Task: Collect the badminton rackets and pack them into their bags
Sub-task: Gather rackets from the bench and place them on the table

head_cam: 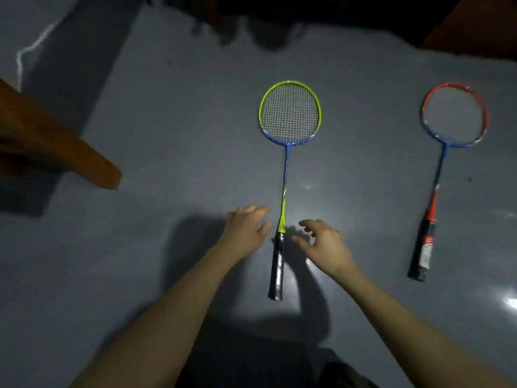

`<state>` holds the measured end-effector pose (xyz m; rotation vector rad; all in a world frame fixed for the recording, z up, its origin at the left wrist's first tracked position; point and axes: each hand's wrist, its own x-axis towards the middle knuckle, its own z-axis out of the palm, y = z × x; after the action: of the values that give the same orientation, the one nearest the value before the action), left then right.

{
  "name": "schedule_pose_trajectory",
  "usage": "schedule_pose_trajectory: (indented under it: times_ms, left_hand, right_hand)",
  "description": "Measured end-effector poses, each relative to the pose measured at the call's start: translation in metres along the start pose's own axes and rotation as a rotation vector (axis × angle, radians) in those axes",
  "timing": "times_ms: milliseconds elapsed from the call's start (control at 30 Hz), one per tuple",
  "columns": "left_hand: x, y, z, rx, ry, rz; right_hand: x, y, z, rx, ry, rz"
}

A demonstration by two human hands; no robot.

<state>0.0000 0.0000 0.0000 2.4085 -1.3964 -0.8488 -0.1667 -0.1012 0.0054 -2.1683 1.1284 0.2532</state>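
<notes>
The green-and-blue badminton racket [285, 169] lies flat on the grey floor [173, 121], its strung head pointing to the far side and its black-wrapped handle toward the person. Both bare hands hover on either side of that handle, near where the green shaft meets the wrap. The left hand [246, 233] sits just left of it with fingers spread and nothing held, its grip open. The right hand [326, 246] sits just right of it, fingers curled loosely like a claw, grip also open and empty; I cannot tell whether either hand touches the racket. Well apart to the right lies a red-and-blue badminton racket [444, 166], also flat, head to the far side, its shaft slanting slightly and its handle black with a red band. At the left edge a brown wooden furniture leg [70, 152] juts into view above the floor. The room is dim, with one bright patch of light around the hands and dark shadows of the arms beneath them.
</notes>
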Motion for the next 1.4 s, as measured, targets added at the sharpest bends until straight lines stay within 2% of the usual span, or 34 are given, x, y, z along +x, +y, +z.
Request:
schedule_pose_trajectory:
  times_ms: [133,233,333,400,500,567,633,833,900,1000,1067,1133,1233,1300,1400]
  left_hand:
    - [0.046,-0.032,0.061,-0.020,0.079,0.028]
    - [0.073,-0.045,0.089,-0.027,0.111,0.056]
    - [0.085,-0.048,0.103,-0.025,0.139,0.044]
    - [0.083,-0.043,0.108,-0.048,0.171,0.041]
    - [0.082,-0.031,0.109,-0.146,0.156,0.029]
    - [0.081,-0.017,0.110,-0.345,0.152,0.014]
    - [0.082,0.006,0.115,-0.565,0.219,0.019]
    - [0.086,0.075,0.123,-0.739,0.372,0.076]
    - [0.085,0.097,0.124,-0.866,0.379,0.045]
    - [0.091,0.124,0.131,-1.009,0.372,-0.016]
    - [0.098,0.138,0.141,-1.055,0.370,-0.049]
    - [0.101,0.150,0.152,-1.056,0.368,-0.083]
    - [0.100,0.169,0.169,-1.031,0.345,-0.108]
    - [0.100,0.180,0.180,-0.996,0.328,-0.099]
    - [0.103,0.188,0.194,-0.911,0.272,-0.078]
  right_hand:
    - [0.046,0.031,0.063,-0.166,0.029,-0.081]
    - [0.068,0.044,0.098,-0.195,0.184,-0.111]
    - [0.075,0.040,0.117,-0.165,0.290,-0.097]
    - [0.071,0.034,0.124,-0.091,0.297,-0.082]
    - [0.062,0.036,0.118,0.142,0.300,-0.040]
    - [0.050,0.048,0.107,0.305,0.371,-0.074]
    - [0.040,0.061,0.092,0.410,0.434,-0.121]
    - [0.007,0.093,0.061,0.450,0.493,-0.219]
    - [0.004,0.103,0.049,0.474,0.514,-0.243]
    - [0.003,0.129,0.029,0.534,0.457,-0.307]
    - [0.003,0.158,0.014,0.476,0.480,-0.309]
    - [0.004,0.191,0.001,0.320,0.606,-0.206]
    - [0.010,0.236,-0.013,0.089,0.749,0.104]
    - [0.015,0.258,-0.016,-0.033,0.722,0.280]
    - [0.020,0.282,-0.020,-0.070,0.611,0.423]
